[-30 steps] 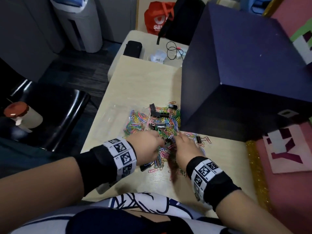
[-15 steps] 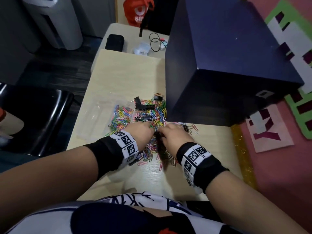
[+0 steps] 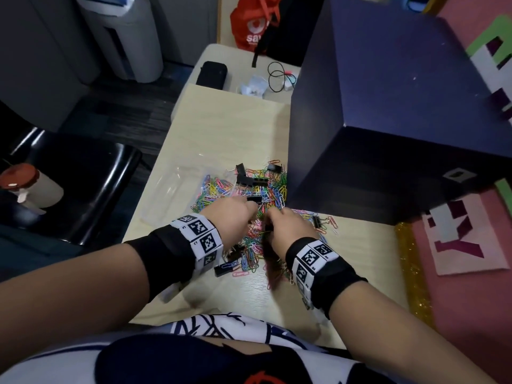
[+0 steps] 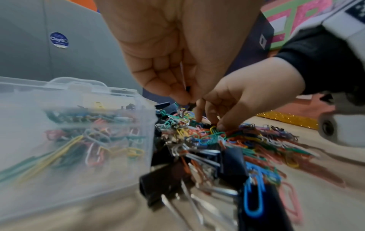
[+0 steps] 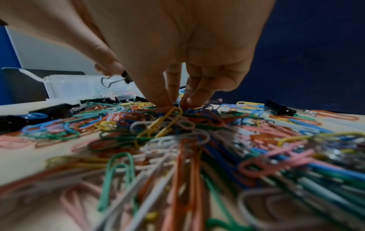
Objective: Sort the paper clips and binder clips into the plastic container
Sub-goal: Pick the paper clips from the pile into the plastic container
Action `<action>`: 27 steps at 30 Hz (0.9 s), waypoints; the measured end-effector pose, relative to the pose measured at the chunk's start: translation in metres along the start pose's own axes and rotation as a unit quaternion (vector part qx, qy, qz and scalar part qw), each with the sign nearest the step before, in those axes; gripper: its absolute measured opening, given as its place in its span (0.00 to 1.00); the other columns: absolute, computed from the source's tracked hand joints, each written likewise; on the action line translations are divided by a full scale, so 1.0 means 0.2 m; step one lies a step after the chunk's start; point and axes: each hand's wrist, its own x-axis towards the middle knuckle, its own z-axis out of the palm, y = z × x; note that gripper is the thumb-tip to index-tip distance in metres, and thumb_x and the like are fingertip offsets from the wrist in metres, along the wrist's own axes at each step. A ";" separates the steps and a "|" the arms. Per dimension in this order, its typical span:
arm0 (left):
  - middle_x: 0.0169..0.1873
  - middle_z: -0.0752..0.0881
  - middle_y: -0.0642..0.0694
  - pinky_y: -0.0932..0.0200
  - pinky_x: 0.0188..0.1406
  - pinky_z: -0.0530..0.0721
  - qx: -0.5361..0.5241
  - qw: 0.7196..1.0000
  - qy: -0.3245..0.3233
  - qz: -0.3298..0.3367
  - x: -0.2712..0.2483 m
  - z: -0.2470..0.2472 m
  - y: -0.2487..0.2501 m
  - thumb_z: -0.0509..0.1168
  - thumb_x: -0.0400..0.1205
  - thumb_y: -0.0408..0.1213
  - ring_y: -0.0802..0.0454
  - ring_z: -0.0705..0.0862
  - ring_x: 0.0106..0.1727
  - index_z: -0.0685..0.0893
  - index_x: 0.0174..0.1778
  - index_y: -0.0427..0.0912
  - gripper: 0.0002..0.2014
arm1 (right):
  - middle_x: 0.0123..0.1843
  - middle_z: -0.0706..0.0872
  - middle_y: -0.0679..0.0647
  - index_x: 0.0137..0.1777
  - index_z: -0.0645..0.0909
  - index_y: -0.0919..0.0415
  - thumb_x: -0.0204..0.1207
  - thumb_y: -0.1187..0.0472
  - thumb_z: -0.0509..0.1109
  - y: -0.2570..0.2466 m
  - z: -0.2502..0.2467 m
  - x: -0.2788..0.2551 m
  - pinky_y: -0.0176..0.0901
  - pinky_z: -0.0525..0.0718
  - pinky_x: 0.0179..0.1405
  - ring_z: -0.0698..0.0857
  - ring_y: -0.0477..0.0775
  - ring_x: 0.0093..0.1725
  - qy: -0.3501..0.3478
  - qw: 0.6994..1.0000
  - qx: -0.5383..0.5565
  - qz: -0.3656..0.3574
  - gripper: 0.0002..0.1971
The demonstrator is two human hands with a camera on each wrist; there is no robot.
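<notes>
A heap of coloured paper clips mixed with black binder clips lies on the pale table. Left of the heap stands the clear plastic container, with several paper clips inside. My left hand hovers over the heap and pinches a small black binder clip, whose wire handles hang down. My right hand is just right of it. Its curled fingertips dig into the heap and pinch paper clips.
A tall dark blue box stands hard against the heap's right side. Loose binder clips lie near my wrists and by the box. A black chair holding a red-lidded cup stands left. A pouch and cables lie beyond.
Both hands stay over the heap. My left hand has come up slightly with a black binder clip at its fingertips. The head view has shifted.
</notes>
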 end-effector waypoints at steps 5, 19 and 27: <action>0.56 0.78 0.42 0.50 0.51 0.81 -0.034 0.999 0.017 -0.008 0.02 -0.03 0.01 0.58 0.81 0.33 0.41 0.82 0.55 0.78 0.65 0.45 0.17 | 0.62 0.78 0.57 0.68 0.71 0.49 0.76 0.63 0.62 0.02 -0.01 -0.01 0.55 0.75 0.62 0.78 0.63 0.64 -0.006 1.000 -0.020 -0.012 0.21; 0.59 0.84 0.47 0.64 0.54 0.73 -0.183 0.979 0.085 0.007 0.17 -0.07 0.23 0.64 0.82 0.37 0.48 0.82 0.61 0.78 0.67 0.47 0.16 | 0.54 0.80 0.55 0.55 0.70 0.54 0.77 0.55 0.64 0.27 -0.07 -0.17 0.48 0.80 0.48 0.82 0.60 0.50 0.134 0.948 0.202 0.208 0.10; 0.61 0.75 0.43 0.48 0.62 0.80 -0.023 0.999 -0.016 0.043 0.13 0.04 0.21 0.65 0.78 0.40 0.42 0.77 0.65 0.73 0.71 0.44 0.24 | 0.68 0.69 0.58 0.68 0.68 0.57 0.74 0.53 0.71 0.27 0.00 -0.20 0.50 0.79 0.65 0.79 0.62 0.63 0.021 0.978 0.141 0.153 0.25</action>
